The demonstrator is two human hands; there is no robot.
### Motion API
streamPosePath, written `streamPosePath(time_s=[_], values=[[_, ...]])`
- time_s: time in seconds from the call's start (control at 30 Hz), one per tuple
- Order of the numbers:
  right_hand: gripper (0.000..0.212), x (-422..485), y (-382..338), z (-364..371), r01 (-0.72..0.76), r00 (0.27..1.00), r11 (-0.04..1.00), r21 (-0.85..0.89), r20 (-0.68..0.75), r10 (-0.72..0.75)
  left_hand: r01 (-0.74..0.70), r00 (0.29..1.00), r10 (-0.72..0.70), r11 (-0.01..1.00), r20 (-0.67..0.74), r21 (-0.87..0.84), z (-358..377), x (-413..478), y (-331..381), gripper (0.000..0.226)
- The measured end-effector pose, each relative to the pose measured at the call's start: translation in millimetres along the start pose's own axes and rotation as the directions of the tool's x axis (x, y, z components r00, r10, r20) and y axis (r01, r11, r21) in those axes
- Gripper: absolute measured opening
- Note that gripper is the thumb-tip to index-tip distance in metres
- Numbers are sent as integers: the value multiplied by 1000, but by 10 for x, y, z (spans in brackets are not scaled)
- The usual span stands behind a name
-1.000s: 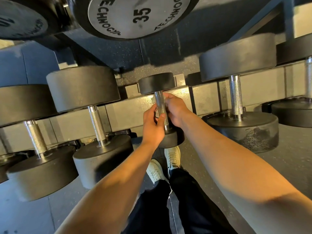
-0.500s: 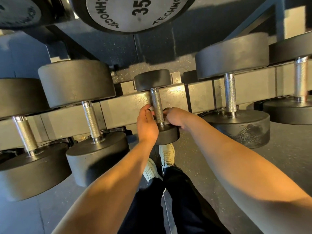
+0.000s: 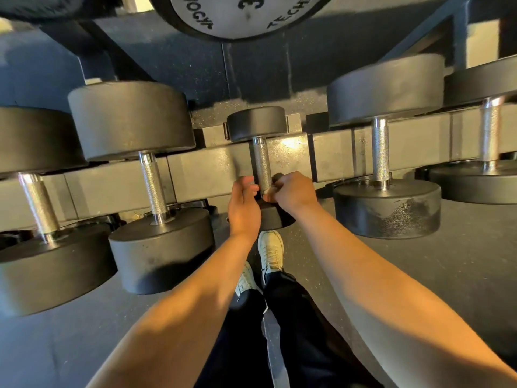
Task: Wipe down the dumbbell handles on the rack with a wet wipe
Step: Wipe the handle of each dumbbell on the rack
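A small black dumbbell lies across the grey rack rail, its knurled steel handle bare along most of its length. Both hands meet at the handle's near end. My left hand comes in from the left, thumb up and fingertips curled against the handle. My right hand comes in from the right with curled fingers, pinching a small pale scrap, the wet wipe, against the handle's base. Most of the wipe is hidden under my fingers.
Larger dumbbells flank the small one: two on the left, two on the right. A 35-marked dumbbell end hangs overhead on the upper tier. My white shoes stand on the dark floor below.
Both hands have slid down the small dumbbell's handle from its middle to its near end, which leaves the upper handle uncovered.
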State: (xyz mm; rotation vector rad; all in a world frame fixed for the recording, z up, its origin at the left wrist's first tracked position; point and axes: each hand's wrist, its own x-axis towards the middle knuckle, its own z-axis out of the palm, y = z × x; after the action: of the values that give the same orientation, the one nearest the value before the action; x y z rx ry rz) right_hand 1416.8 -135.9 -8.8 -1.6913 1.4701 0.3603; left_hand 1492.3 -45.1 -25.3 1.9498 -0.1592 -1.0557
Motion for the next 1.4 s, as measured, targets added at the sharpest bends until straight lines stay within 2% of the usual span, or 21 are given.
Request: streamPosePath(time_s=[0.13, 0.3, 0.33, 0.4, 0.47, 0.5, 0.53, 0.6, 0.67, 0.73, 0.83, 0.9, 1.0, 1.07, 1.1, 1.17, 1.2, 1.27, 1.33, 1.4], values=[[18, 24, -22, -21, -42, 999, 997, 70, 34, 39, -41, 998, 39, 999, 51, 31, -46, -50, -5, 23], [3, -83, 36, 21, 0, 995, 998, 57, -101, 6, -73, 996, 70, 996, 61, 56, -101, -116, 39, 23], [4, -106, 61, 21, -6, 992, 995, 100, -124, 19, -72, 995, 68, 996, 67, 57, -121, -128, 45, 23], [8, -165, 100, -1, -59, 980, 943, 329, -158, 116, -62, 995, 56, 995, 82, 76, -163, -143, 46, 23], [14, -226, 112, 0, -86, 952, 776, 625, -179, 249, -57, 995, 49, 994, 89, 90, -205, -160, 51, 23], [17, -257, 103, 22, -76, 939, 716, 694, -192, 286, -66, 994, 58, 995, 90, 80, -220, -164, 50, 23], [22, -289, 86, 53, -60, 934, 701, 710, -208, 291, -86, 992, 78, 993, 98, 75, -234, -171, 54, 23], [32, -340, 57, 137, -17, 945, 725, 689, -226, 237, -165, 977, 150, 982, 149, 94, -242, -203, 79, 24], [25, -371, 30, 203, 47, 964, 776, 629, -232, 129, -250, 950, 222, 962, 221, 109, -228, -238, 81, 26], [17, -378, 40, 265, 88, 979, 806, 585, -199, 37, -266, 937, 229, 957, 263, 115, -210, -271, 81, 29], [33, -386, 81, 296, 89, 990, 832, 548, -143, -12, -307, 923, 243, 932, 298, 190, -253, -214, 55, 29], [29, -391, 119, 284, 102, 989, 851, 516, -146, -31, -342, 920, 267, 905, 287, 252, -306, -159, 47, 22], [17, -377, 148, 262, 123, 979, 841, 527, -203, -16, -266, 961, 242, 938, 130, 223, -351, -38, 42, 22], [21, -353, 134, 280, 95, 979, 823, 560, -202, 25, -217, 976, 212, 969, 54, 116, -339, 43, 94, 22], [26, -331, 123, 303, 85, 979, 822, 563, -201, 36, -215, 976, 211, 969, 49, 122, -317, 87, 140, 24], [34, -279, 106, 331, 73, 979, 825, 561, -199, 49, -290, 955, 260, 919, 143, 268, -191, 164, 206, 35], [37, -255, 107, 339, 67, 979, 818, 571, -197, 57, -280, 957, 237, 907, 168, 314, -114, 197, 221, 40], [39, -225, 119, 353, 60, 979, 799, 598, -191, 69, -194, 972, 145, 939, 184, 284, -4, 175, 311, 45], [39, -210, 132, 365, 62, 978, 795, 604, -195, 72, -162, 976, 104, 932, 190, 323, 16, 192, 301, 43], [40, -198, 130, 385, 62, 975, 800, 597, -206, 79, -134, 966, 32, 909, 256, 393, -54, 187, 255, 42]])
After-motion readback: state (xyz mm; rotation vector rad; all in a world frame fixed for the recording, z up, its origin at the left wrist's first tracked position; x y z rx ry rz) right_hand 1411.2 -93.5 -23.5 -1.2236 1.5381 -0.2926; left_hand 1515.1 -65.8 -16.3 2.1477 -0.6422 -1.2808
